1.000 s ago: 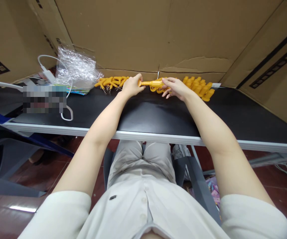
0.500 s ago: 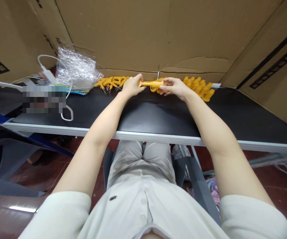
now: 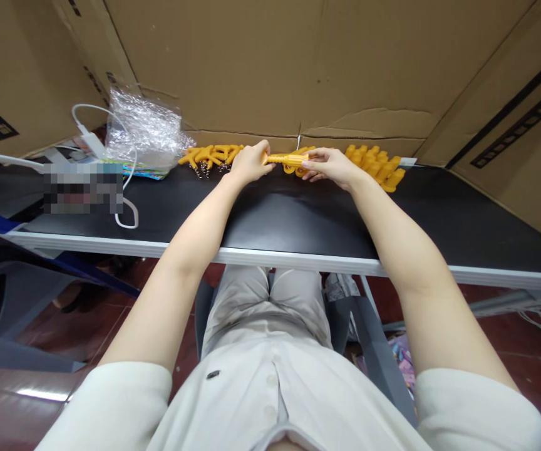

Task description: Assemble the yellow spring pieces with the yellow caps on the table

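Observation:
Both hands hold one yellow-orange plastic piece [image 3: 288, 159] with a ridged, wider right part, stretched sideways above the black tabletop. My left hand [image 3: 250, 163] is closed round its left end and hides most of that end. The right end is pinched in the fingers of my right hand [image 3: 329, 166]. Just behind and below it, rounded yellow parts [image 3: 293, 169] lie partly covered. Left of my left hand is a row of yellow branching pieces [image 3: 208, 155] with metal spiral coils. Upright yellow cylindrical pieces [image 3: 376, 164] stand grouped beyond my right wrist.
A clear crinkled plastic bag [image 3: 143, 128] sits at the back left on colourful sheets. White cables [image 3: 132, 216] loop beside it. Cardboard [image 3: 270, 69] walls the back and sides of the black table [image 3: 293, 219], whose pale metal edge [image 3: 298, 258] runs across my lap.
Almost nothing differs. The right end of the yellow piece has turned slightly in my right fingers, while both hands stay in place.

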`<state>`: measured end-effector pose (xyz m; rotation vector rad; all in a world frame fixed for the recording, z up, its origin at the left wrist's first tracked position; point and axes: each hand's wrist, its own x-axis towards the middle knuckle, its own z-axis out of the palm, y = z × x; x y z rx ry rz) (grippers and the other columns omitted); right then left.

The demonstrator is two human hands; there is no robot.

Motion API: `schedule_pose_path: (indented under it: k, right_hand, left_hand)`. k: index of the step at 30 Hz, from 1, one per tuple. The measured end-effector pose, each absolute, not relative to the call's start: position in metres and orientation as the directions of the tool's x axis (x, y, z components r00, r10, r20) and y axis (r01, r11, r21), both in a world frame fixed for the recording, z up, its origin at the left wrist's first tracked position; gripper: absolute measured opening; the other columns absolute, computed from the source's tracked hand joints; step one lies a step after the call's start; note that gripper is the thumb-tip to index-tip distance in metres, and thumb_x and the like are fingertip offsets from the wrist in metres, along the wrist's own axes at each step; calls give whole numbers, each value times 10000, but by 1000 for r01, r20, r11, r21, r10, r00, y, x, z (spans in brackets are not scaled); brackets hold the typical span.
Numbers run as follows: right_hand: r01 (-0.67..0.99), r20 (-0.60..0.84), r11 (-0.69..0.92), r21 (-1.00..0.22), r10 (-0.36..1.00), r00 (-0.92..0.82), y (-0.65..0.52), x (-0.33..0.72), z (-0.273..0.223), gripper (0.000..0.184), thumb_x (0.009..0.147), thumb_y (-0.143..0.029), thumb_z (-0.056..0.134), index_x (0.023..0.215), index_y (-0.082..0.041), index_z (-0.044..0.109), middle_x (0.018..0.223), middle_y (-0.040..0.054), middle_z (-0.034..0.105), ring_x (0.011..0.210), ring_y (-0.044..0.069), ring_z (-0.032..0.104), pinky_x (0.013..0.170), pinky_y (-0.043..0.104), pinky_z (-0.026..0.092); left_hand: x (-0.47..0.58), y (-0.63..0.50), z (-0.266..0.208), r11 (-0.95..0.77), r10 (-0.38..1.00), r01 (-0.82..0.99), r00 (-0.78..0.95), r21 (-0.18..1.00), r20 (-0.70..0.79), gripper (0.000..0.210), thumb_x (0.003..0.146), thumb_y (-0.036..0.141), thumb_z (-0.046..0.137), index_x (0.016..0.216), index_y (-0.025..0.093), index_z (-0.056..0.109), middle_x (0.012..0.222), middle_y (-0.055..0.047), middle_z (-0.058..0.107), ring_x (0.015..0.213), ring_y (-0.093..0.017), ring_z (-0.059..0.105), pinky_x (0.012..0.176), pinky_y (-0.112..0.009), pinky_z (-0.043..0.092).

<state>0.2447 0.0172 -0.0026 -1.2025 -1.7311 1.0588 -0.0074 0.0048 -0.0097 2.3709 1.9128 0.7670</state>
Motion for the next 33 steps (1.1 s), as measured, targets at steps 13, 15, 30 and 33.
schedule_pose_path:
  k: [13,15,30,33]
  right_hand:
    - [368,140,246,-897,947,-290,23,247,-5,655,818,-160,992,1397,-195,688,1226,102,802,870,190,826,843,340,721]
    - [365,135,237,-900,949,-284,22,247,-5,554,853,-176,975,1342,-182,714,1202,106,810,854,186,823,843,333,714]
    - [334,97,193,-922,954,-284,11,242,0,290,985,-371,915,1119,-150,784,1023,92,834,711,134,774,682,219,661]
    - [336,87,182,-924,956,-279,10,241,1,299,995,-417,903,1110,-164,792,969,82,826,709,146,776,695,243,672]
  left_hand:
    - [-10,11,-15,-279,911,906,144,319,387,422,963,311,723,1381,259,689,1239,-104,781,1276,-389,699,1139,-493,513]
    - [-11,12,-15,-279,913,904,145,324,382,440,957,306,726,1394,266,683,1244,-101,781,1286,-389,697,1144,-491,508]
    - [-8,5,-10,-261,924,911,141,318,355,457,961,299,722,1414,247,685,1267,-131,770,1269,-393,689,1121,-479,511]
    - [-8,5,-10,-262,923,905,134,335,360,454,955,289,723,1407,267,687,1249,-122,770,1281,-397,683,1141,-493,504]
